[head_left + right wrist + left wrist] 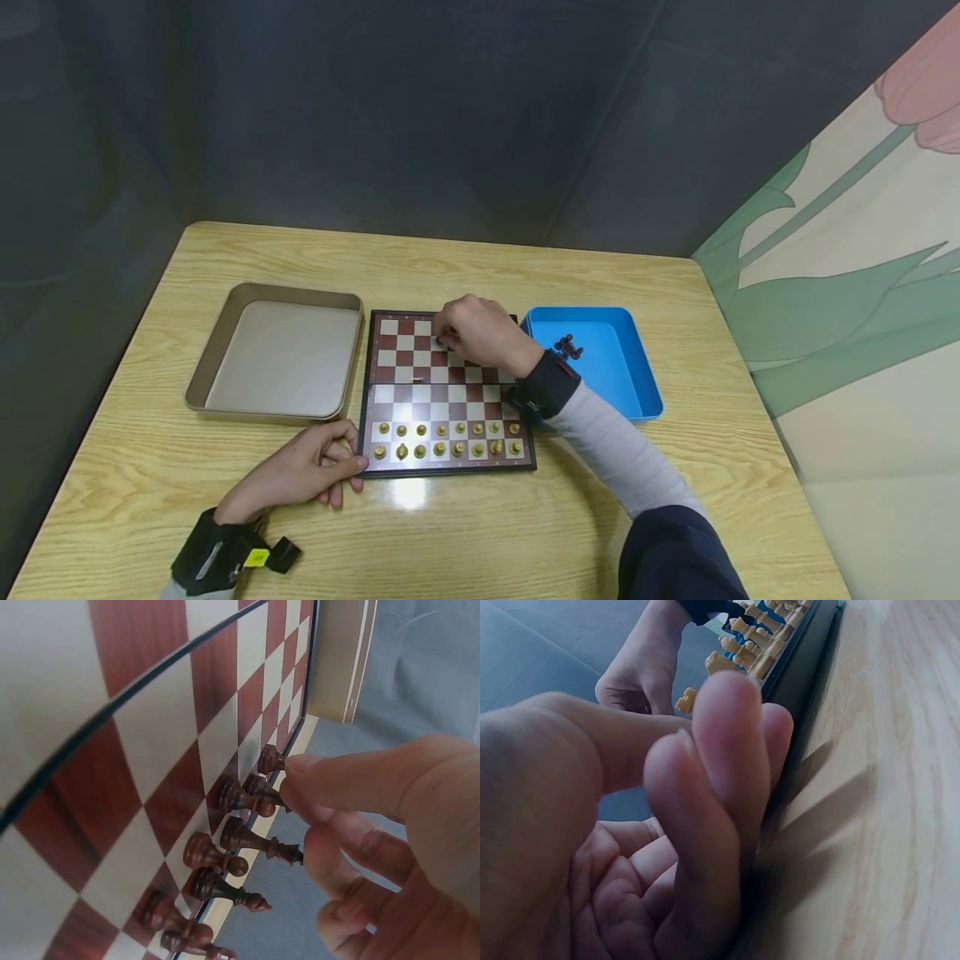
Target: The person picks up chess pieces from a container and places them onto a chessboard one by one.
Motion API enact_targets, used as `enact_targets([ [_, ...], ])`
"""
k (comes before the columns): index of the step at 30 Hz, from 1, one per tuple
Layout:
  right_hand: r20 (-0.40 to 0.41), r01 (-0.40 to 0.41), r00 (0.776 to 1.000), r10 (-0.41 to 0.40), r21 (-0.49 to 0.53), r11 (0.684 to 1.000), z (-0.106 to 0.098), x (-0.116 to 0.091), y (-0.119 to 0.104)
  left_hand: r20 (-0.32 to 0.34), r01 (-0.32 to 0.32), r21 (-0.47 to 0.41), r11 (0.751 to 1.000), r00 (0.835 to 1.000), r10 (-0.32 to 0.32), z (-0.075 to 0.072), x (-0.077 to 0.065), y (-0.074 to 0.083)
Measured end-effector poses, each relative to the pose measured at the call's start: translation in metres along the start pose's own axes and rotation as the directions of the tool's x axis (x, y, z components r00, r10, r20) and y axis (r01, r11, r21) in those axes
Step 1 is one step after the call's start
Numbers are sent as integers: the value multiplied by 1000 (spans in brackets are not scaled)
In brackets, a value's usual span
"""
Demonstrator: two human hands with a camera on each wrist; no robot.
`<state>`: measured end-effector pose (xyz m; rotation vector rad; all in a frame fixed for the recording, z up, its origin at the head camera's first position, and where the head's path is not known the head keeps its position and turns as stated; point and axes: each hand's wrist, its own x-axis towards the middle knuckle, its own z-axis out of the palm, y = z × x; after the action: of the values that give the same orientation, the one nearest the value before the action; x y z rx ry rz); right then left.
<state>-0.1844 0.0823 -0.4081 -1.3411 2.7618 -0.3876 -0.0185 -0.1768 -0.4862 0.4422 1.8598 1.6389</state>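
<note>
A chessboard (429, 392) in brown and white squares lies in the middle of the table. My right hand (483, 333) is over its far half and pinches a dark brown chess piece (270, 758) between thumb and fingertips, its top hidden by them. Several other dark brown chess pieces (214, 856) stand beside it at the board's far edge. Two rows of gold chess pieces (440, 439) stand along the near edge. With thumb on top and fingers against the side, my left hand (307, 462) holds the board's near left corner.
A blue tray (648, 392) right of the board holds several dark brown chess pieces (568, 347). To the left stands a beige tray (201, 379) with raised walls. Dark cloth (420, 125) hangs behind the wooden table (450, 533).
</note>
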Motion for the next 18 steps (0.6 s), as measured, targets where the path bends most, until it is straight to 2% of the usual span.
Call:
enact_targets([
  [6, -7, 19, 1000, -19, 12, 1000, 2, 0, 2, 1, -20, -4, 1000, 1000, 20, 0, 1, -1],
  [15, -14, 22, 1000, -22, 4, 1000, 4, 0, 1, 10, -6, -23, 1000, 1000, 6, 2, -3, 17],
  [18, -17, 20, 1000, -20, 3, 1000, 4, 1, 1, 6, -5, -16, 1000, 1000, 5, 2, -2, 14],
])
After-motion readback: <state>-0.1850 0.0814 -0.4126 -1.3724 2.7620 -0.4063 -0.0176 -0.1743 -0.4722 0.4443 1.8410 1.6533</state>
